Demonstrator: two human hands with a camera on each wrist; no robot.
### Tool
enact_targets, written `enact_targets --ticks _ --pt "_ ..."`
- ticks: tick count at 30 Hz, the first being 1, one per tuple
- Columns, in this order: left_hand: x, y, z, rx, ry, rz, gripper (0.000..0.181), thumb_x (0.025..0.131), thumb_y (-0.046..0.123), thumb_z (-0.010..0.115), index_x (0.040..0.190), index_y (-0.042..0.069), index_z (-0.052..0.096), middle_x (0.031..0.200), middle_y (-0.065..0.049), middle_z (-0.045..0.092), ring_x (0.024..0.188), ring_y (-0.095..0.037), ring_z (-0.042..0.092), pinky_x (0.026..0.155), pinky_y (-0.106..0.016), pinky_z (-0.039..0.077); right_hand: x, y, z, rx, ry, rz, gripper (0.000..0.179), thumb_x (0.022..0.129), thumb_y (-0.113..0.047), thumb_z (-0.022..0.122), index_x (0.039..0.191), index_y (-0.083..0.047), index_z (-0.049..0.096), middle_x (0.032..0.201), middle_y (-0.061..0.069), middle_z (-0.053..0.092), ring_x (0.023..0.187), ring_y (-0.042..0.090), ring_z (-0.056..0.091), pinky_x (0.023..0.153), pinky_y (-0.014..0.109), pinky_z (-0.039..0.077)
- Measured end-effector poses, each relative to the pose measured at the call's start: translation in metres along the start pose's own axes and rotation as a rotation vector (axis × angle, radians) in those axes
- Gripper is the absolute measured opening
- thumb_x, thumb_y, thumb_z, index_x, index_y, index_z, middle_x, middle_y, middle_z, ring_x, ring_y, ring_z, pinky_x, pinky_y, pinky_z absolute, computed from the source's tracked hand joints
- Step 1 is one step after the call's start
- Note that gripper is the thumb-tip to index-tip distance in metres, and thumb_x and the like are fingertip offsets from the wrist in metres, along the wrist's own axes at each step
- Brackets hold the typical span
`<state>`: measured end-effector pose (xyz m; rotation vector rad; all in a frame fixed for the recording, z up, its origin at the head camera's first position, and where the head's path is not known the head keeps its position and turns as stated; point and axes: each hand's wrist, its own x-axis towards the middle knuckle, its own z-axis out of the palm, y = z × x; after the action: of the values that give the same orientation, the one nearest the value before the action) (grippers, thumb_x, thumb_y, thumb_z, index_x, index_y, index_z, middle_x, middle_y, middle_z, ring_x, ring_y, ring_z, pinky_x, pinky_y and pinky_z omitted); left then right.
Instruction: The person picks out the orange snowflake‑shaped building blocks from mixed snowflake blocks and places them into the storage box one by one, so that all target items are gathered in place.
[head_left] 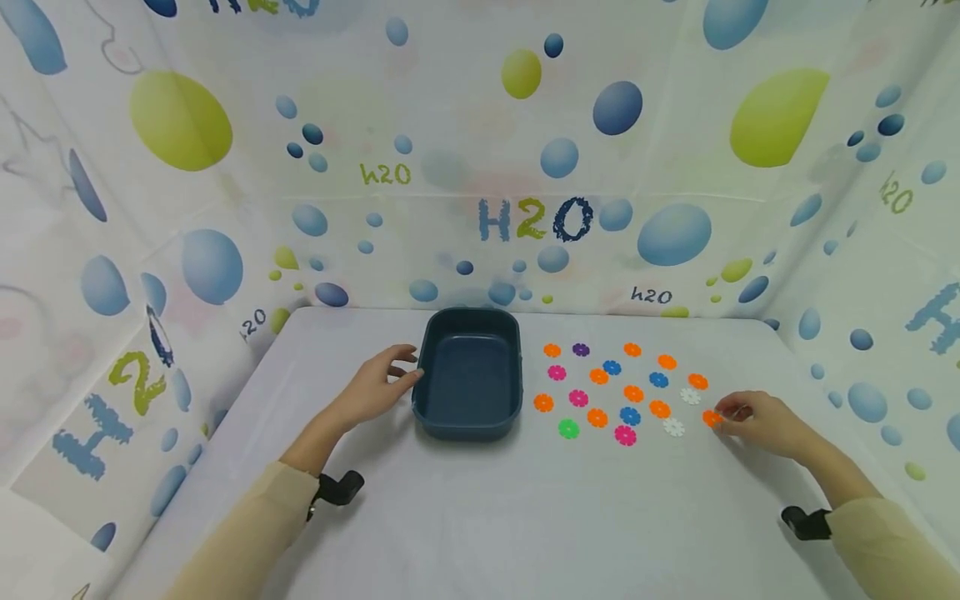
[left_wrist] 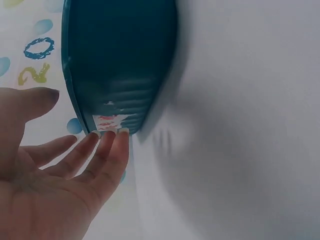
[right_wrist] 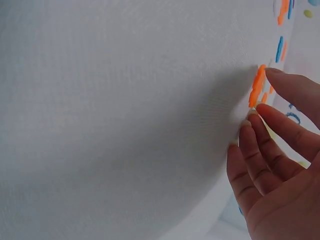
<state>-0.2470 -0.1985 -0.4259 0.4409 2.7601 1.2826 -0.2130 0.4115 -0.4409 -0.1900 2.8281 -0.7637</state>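
Note:
A deep dark-blue rectangular bin (head_left: 471,429) stands on the white-covered table, in front of my body. My left hand (head_left: 377,385) is at its left side, with relaxed fingers; in the left wrist view the fingertips (left_wrist: 107,134) touch the bin's wall near a torn white label (left_wrist: 109,121). On the right, my right hand (head_left: 761,423) pinches an orange flower-shaped disc (head_left: 710,418) between thumb and index finger. The right wrist view has this orange disc (right_wrist: 257,86) edge-on at the fingertips, and the other fingers are bent loosely beside it.
Several flower-shaped discs lie spread between the bin and my right hand, including a purple one (head_left: 581,349), a green one (head_left: 568,428), a white one (head_left: 674,427) and a blue one (head_left: 630,415). A patterned curtain (head_left: 450,125) rises behind the table and along both sides.

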Motion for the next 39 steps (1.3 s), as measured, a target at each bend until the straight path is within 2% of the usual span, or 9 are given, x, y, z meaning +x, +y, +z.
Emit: enact_targets --ticks 4,8,12,17,22,27,33,39 --pt "0.005 0.005 0.003 -0.110 -0.021 -0.074 0.056 0.106 0.028 0.058 0.151 0.000 0.041 0.142 -0.023 0.053 0.120 -0.036 0.063 0.089 -0.040 0.060 -0.002 0.001 0.002 0.012 0.001 0.017 0.036 0.094 -0.021 0.073 0.118 0.005 0.065 0.108 0.014 0.067 0.095 0.028 0.058 0.077 0.034 0.057" --pt "0.011 0.007 0.005 -0.204 -0.024 -0.133 0.052 0.107 0.023 0.054 0.150 -0.003 0.041 0.140 -0.025 0.052 0.117 -0.035 0.064 0.087 -0.037 0.060 -0.002 0.002 0.002 0.029 -0.002 0.037 0.035 0.095 -0.020 0.071 0.117 0.006 0.064 0.105 0.012 0.066 0.094 0.027 0.058 0.077 0.034 0.057" --pt "0.016 0.005 0.007 -0.272 -0.010 -0.153 0.048 0.108 0.018 0.052 0.147 -0.008 0.043 0.131 -0.025 0.053 0.112 -0.034 0.064 0.085 -0.037 0.061 -0.002 0.002 0.002 0.035 -0.007 0.055 0.035 0.096 -0.021 0.071 0.116 0.007 0.064 0.102 0.010 0.066 0.092 0.026 0.057 0.076 0.033 0.056" --pt "0.020 0.004 0.011 -0.297 0.008 -0.173 0.044 0.106 0.012 0.053 0.144 -0.010 0.046 0.115 -0.021 0.055 0.096 -0.025 0.066 0.080 -0.034 0.061 -0.003 0.003 0.000 0.037 -0.009 0.069 0.033 0.095 -0.021 0.072 0.114 0.005 0.063 0.099 0.008 0.065 0.091 0.025 0.057 0.076 0.033 0.055" --pt "0.021 0.005 0.013 -0.340 0.006 -0.194 0.044 0.105 0.009 0.053 0.144 -0.010 0.046 0.112 -0.020 0.055 0.088 -0.021 0.064 0.074 -0.029 0.061 -0.004 0.005 0.000 0.069 -0.006 0.064 0.034 0.095 -0.021 0.072 0.116 0.004 0.061 0.096 0.007 0.064 0.088 0.024 0.058 0.070 0.028 0.054" --pt "0.021 0.005 0.012 -0.383 0.001 -0.203 0.045 0.105 0.009 0.054 0.145 -0.010 0.045 0.114 -0.023 0.056 0.087 -0.021 0.063 0.071 -0.027 0.060 -0.004 0.006 0.002 0.142 0.012 0.044 0.038 0.097 -0.021 0.072 0.124 0.004 0.061 0.096 0.007 0.068 0.082 0.021 0.062 0.069 0.024 0.056" --pt "0.021 0.004 0.010 -0.395 0.001 -0.205 0.046 0.106 0.010 0.054 0.146 -0.010 0.044 0.118 -0.027 0.056 0.091 -0.024 0.063 0.070 -0.027 0.059 -0.004 0.003 0.001 0.223 0.020 0.019 0.040 0.100 -0.022 0.068 0.127 0.007 0.062 0.107 0.012 0.070 0.089 0.020 0.066 0.076 0.023 0.058" --pt "0.020 0.004 0.009 -0.402 0.005 -0.205 0.046 0.106 0.010 0.054 0.146 -0.010 0.044 0.118 -0.026 0.056 0.087 -0.022 0.062 0.067 -0.026 0.058 -0.002 -0.008 0.000 0.279 0.038 -0.010 0.040 0.101 -0.023 0.066 0.128 0.006 0.062 0.113 0.016 0.071 0.091 0.017 0.069 0.079 0.019 0.057"
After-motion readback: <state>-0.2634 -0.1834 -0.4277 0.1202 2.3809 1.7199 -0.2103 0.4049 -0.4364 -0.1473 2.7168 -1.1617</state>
